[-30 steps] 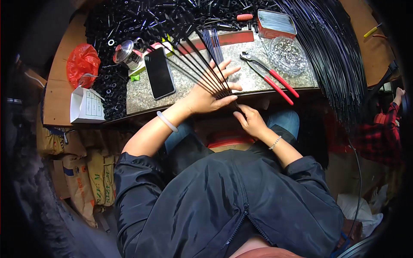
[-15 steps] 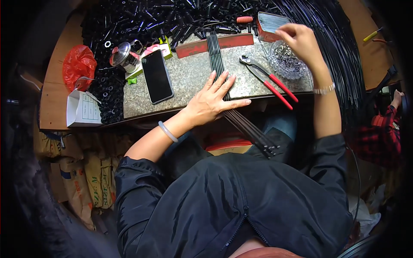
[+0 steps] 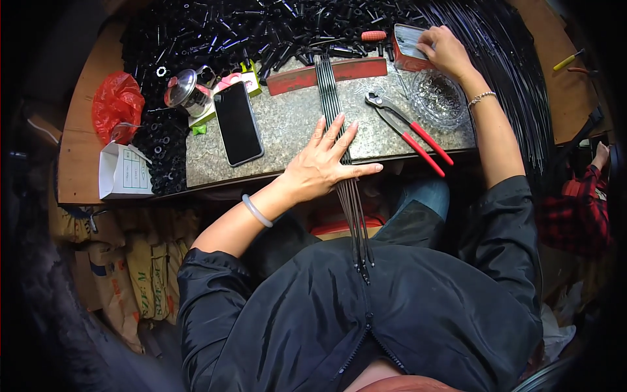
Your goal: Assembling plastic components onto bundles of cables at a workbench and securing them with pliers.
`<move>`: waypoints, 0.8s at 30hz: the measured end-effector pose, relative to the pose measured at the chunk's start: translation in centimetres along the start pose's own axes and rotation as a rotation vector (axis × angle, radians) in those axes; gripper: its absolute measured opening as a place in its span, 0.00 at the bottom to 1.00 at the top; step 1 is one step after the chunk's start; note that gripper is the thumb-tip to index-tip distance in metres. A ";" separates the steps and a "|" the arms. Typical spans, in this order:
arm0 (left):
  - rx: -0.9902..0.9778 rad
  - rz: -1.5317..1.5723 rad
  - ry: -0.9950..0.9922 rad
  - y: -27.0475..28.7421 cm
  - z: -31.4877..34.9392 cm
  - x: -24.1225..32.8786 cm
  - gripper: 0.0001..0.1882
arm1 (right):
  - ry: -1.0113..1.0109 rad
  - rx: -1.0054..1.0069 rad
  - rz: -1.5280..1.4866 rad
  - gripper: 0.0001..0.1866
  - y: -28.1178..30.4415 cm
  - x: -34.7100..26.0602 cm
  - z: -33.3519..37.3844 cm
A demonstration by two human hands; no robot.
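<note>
My left hand [image 3: 320, 162] lies flat with fingers spread over a bundle of thin black rods [image 3: 330, 98]. Their far ends rest on a red metal bar [image 3: 294, 79]; the near ends hang past the table edge toward my jacket. At the far right, my right hand [image 3: 449, 55] has its fingers bent together at the top of a red box [image 3: 410, 63] filled with thin pale strips. Whatever is between those fingertips is hidden. Red-handled cutting pliers [image 3: 432, 142] lie between the bundle and a glass bowl [image 3: 439, 99] of small metal bits.
A black phone [image 3: 239, 124] lies left of the bundle, near a lidded glass pot [image 3: 189, 93]. Black parts [image 3: 215, 26] heap along the back; long black rods [image 3: 499, 72] spread at right. A red bag [image 3: 117, 104] and white carton [image 3: 124, 173] stand left. Another person's checked sleeve [image 3: 578, 209] shows right.
My right hand has moved from above the glass bowl to the top of the red box. The near ends of the rods have swung left, while my left hand stays on them.
</note>
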State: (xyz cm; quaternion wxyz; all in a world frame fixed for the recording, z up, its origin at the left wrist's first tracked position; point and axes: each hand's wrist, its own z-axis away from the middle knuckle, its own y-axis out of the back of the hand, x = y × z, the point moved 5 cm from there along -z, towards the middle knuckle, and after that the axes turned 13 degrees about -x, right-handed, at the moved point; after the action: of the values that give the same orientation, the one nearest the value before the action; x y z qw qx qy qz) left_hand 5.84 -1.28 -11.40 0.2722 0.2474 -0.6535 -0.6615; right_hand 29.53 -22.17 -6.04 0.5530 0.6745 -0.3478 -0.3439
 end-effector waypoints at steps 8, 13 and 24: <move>0.009 0.001 0.000 -0.2 -0.1 0.0 0.37 | 0.045 0.015 -0.015 0.08 0.2 0.2 0.0; 0.028 -0.039 0.004 -0.3 -0.3 0.0 0.28 | 0.071 0.155 -0.068 0.08 1.7 -0.2 0.1; 0.039 -0.028 0.005 -0.2 -0.2 0.0 0.28 | 0.258 -0.161 -0.494 0.09 -4.5 -11.2 -3.6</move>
State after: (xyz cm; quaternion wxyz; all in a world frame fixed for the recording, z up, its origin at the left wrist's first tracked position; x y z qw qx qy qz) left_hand 5.96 -1.45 -11.58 0.2598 0.2636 -0.6621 -0.6517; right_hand 27.17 -10.20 -9.08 0.5439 0.7309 -0.0715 -0.4061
